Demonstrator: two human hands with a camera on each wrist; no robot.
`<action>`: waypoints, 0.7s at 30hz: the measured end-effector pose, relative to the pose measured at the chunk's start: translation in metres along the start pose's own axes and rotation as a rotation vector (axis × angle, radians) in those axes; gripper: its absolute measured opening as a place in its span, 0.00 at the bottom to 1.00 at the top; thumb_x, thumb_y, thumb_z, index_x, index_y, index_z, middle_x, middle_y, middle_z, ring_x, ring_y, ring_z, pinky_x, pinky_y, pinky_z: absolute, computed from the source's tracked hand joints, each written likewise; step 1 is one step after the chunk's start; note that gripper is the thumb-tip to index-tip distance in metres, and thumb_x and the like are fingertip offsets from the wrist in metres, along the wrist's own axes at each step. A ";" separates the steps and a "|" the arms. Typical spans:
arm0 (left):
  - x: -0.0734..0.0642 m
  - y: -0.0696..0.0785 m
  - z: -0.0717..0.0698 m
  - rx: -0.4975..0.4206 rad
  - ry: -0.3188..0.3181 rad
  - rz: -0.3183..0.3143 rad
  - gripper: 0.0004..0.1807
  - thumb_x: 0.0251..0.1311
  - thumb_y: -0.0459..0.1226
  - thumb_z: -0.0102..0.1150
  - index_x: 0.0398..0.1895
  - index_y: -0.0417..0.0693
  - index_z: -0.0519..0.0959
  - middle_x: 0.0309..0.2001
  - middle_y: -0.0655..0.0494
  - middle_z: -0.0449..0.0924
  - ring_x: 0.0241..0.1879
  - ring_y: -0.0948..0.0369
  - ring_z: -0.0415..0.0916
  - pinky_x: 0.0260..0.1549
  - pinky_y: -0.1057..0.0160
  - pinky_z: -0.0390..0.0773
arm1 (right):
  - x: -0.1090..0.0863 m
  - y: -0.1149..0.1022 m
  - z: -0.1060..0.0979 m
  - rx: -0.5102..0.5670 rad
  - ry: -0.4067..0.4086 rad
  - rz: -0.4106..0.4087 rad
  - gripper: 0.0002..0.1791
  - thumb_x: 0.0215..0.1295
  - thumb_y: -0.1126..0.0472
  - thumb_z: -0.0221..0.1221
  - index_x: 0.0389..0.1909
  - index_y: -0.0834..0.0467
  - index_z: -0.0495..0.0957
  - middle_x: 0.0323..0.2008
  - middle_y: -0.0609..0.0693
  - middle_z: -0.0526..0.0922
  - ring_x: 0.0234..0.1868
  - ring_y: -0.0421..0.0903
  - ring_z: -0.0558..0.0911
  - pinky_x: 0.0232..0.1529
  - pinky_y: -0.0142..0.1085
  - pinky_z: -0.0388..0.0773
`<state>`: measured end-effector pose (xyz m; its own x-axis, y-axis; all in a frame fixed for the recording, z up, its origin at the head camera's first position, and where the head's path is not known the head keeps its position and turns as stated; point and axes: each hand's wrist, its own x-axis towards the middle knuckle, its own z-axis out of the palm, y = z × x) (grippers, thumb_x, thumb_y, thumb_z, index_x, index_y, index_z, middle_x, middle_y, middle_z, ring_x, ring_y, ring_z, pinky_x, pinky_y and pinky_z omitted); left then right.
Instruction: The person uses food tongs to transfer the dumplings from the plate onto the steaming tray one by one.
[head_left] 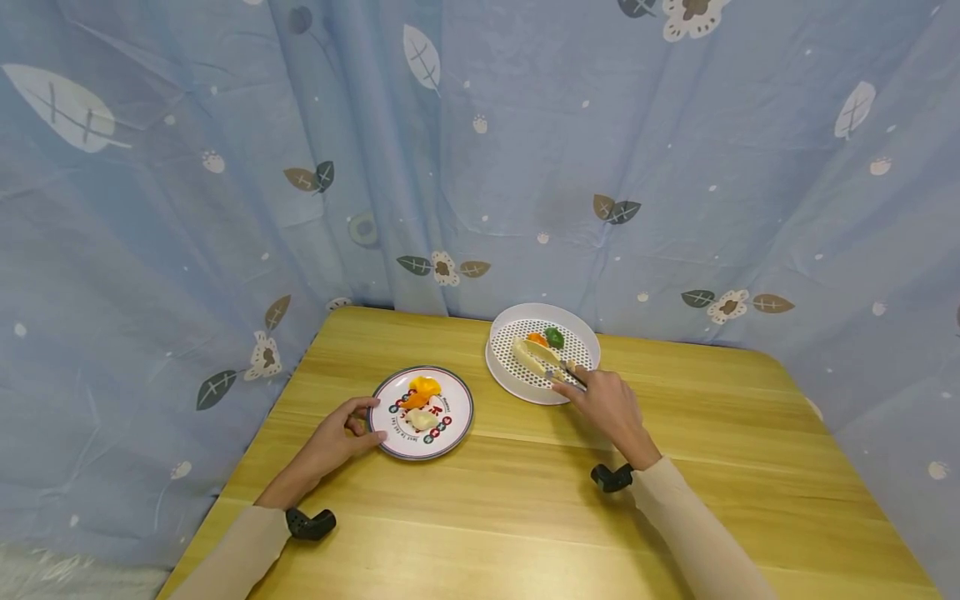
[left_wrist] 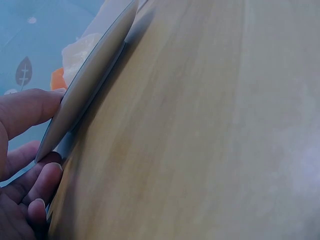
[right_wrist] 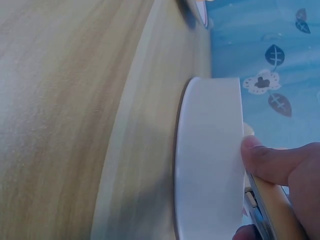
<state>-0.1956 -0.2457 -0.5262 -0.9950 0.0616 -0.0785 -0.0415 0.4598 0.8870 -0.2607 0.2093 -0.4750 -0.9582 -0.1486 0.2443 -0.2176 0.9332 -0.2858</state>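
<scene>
My left hand (head_left: 339, 433) grips the near-left rim of a white plate (head_left: 459, 414) with a dark edge and printed red and blue pictures. In the left wrist view the thumb (left_wrist: 37, 111) lies at the rim, other fingers below it. A yellow piece (head_left: 426, 386), an orange piece (head_left: 415, 401) and a cream piece (head_left: 422, 419), soft-looking like dumplings, lie on the plate. My right hand (head_left: 609, 404) holds tongs (head_left: 543, 352) over a round white basket (head_left: 498, 377) with a perforated base. Inside are a green piece (head_left: 554, 337) and an orange piece (head_left: 537, 339). Whether the tongs grasp anything is unclear.
Both stand on a wood-grain table (head_left: 480, 517), the basket close to its back edge, right of the plate. A blue patterned curtain (head_left: 517, 167) hangs behind and beside the table. The basket's side wall (right_wrist: 210, 160) rises from the tabletop.
</scene>
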 end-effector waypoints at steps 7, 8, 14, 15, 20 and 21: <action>0.000 -0.001 0.000 0.009 0.003 0.001 0.34 0.61 0.42 0.74 0.69 0.50 0.72 0.47 0.48 0.70 0.42 0.53 0.67 0.36 0.63 0.68 | 0.003 -0.002 -0.003 -0.015 -0.044 0.019 0.35 0.65 0.34 0.64 0.63 0.54 0.82 0.25 0.54 0.77 0.27 0.51 0.73 0.23 0.43 0.68; 0.000 -0.001 0.000 0.008 0.002 0.000 0.34 0.61 0.42 0.74 0.69 0.50 0.72 0.47 0.48 0.70 0.42 0.53 0.67 0.36 0.63 0.68 | 0.003 -0.003 -0.003 -0.020 -0.049 0.022 0.36 0.65 0.33 0.64 0.63 0.55 0.82 0.26 0.54 0.78 0.27 0.51 0.73 0.24 0.43 0.69; -0.001 0.000 0.000 0.015 0.003 -0.003 0.34 0.61 0.42 0.74 0.69 0.49 0.72 0.47 0.48 0.70 0.42 0.53 0.67 0.37 0.63 0.68 | 0.004 -0.005 -0.007 -0.029 -0.074 0.033 0.37 0.65 0.33 0.63 0.65 0.55 0.80 0.36 0.62 0.84 0.30 0.53 0.77 0.26 0.46 0.72; -0.001 0.000 0.000 0.017 0.004 -0.002 0.34 0.61 0.42 0.74 0.69 0.49 0.72 0.47 0.48 0.70 0.42 0.53 0.67 0.37 0.63 0.68 | 0.004 -0.005 -0.007 -0.028 -0.074 0.035 0.38 0.65 0.33 0.63 0.66 0.54 0.80 0.38 0.64 0.84 0.30 0.53 0.77 0.26 0.47 0.73; -0.001 -0.001 0.001 0.013 0.002 0.005 0.34 0.62 0.43 0.74 0.69 0.49 0.72 0.47 0.48 0.70 0.42 0.53 0.67 0.37 0.63 0.67 | 0.003 -0.003 -0.006 -0.016 -0.054 0.038 0.39 0.64 0.32 0.64 0.67 0.55 0.79 0.39 0.66 0.84 0.33 0.55 0.80 0.28 0.50 0.75; -0.001 -0.001 0.000 0.013 0.004 0.005 0.34 0.62 0.43 0.74 0.69 0.49 0.72 0.47 0.48 0.70 0.42 0.53 0.67 0.37 0.63 0.68 | 0.003 -0.003 -0.005 -0.010 -0.046 0.038 0.39 0.64 0.32 0.64 0.67 0.55 0.79 0.39 0.66 0.85 0.33 0.56 0.81 0.29 0.50 0.76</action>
<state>-0.1945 -0.2457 -0.5270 -0.9955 0.0608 -0.0724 -0.0354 0.4710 0.8814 -0.2619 0.2082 -0.4687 -0.9734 -0.1275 0.1904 -0.1791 0.9417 -0.2849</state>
